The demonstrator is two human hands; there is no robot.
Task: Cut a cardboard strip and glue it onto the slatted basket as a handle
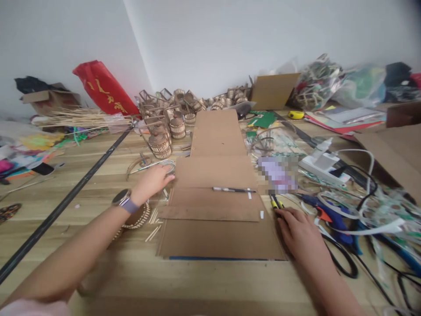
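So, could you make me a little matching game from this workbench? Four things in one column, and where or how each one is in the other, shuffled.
Things
1. Pen
2. Left fingers
3. Red bag
4. Right fingers

Places and states
A. At a yellow-and-black handle
B. Tilted, with gold characters on it
C. Lying across the cardboard
D. By a pale coil, left of the cardboard

Right pairs
1-C, 2-D, 3-B, 4-A

Matt cardboard sheets (213,137), smooth wood-grain table (210,285), shiny plastic bag (317,85), ribbed wooden baskets (160,147)
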